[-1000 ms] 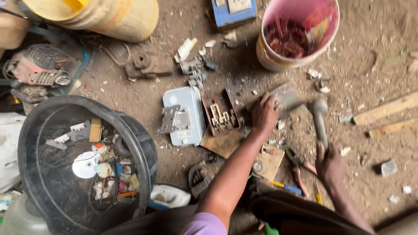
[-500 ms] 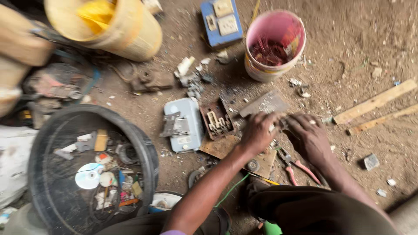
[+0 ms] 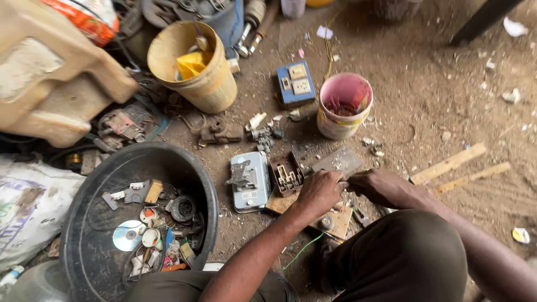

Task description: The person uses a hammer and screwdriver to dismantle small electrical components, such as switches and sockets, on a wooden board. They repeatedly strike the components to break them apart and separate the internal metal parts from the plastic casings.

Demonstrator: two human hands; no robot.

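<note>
Pretty even, soft daylight here, no hard shadows or glare on the dirt floor. Inside of the black tub goes dim. Mostly sharp, edges bend a bit from the wide lens.

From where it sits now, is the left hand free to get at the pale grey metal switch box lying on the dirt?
Probably yes. The left hand rests over the wooden board, just right of the pale grey metal switch box. Only the small open brown box lies between them, low enough to pass over.
</note>
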